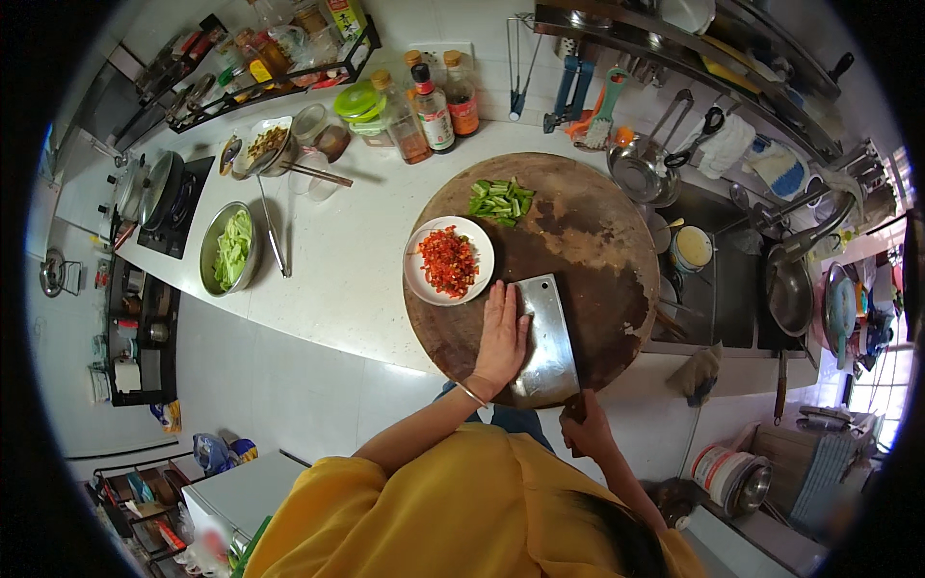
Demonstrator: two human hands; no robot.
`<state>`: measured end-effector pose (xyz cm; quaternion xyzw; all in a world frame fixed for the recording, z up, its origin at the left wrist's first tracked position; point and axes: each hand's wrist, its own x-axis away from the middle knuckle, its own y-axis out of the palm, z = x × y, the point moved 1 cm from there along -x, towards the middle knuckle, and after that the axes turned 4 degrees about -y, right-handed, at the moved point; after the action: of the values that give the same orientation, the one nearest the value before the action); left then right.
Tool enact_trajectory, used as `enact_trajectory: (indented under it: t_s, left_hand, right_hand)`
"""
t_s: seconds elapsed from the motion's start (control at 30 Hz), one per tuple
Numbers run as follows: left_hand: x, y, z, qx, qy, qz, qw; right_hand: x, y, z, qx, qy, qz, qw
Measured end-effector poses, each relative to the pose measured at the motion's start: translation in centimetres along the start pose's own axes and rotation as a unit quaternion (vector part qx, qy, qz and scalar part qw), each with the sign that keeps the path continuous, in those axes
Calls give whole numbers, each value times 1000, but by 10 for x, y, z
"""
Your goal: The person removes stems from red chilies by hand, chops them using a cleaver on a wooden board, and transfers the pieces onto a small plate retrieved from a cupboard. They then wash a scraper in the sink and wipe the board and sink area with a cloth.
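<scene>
My right hand [587, 425] grips the handle of a metal cleaver [547, 347], whose broad blade lies over the near part of a round wooden chopping board [592, 289]. Flat, with its fingers pointing away from me, my left hand [501, 336] rests against the blade's left side; what lies beneath the palm is hidden. A white plate [413, 278] of chopped red chillies [448, 261] sits on the board's left part, just beyond my left fingertips. Cut green peppers [501, 201] form a small pile near the board's far edge.
To the left on the white counter [347, 289] stand a steel bowl [249, 271] of green leaves, a ladle [272, 231] and a bowl of food with chopsticks [318, 173]. Bottles [436, 119] line the wall. At the right is a sink [733, 289] with dishes.
</scene>
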<state>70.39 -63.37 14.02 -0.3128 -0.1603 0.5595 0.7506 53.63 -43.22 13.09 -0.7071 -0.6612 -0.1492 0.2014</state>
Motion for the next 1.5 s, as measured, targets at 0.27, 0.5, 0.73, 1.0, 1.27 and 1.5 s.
enact_trajectory:
  t_s: [0.27,0.5,0.73,1.0,1.27,1.5]
  left_hand:
    - [-13,-41,30,157,-8,7,988]
    - [-61,-132,-23,223,-35,31,974]
    - [-60,-148,-33,-74,269,-91,956]
    - [-64,-140,-66,-207,187,-56,959]
    - [-72,-170,-31,-80,189,2,979]
    - [-81,-175,-18,-163,278,30,946]
  right_hand:
    - [18,12,-57,-73,3,14,997]
    - [-12,28,-122,-108,-24,-7,994]
    - [-16,42,-140,-121,-40,-7,992]
    - [3,41,-134,-94,-5,-4,996]
    - [30,17,-125,-157,-41,147,976]
    - [58,8,-115,-246,-62,277,927]
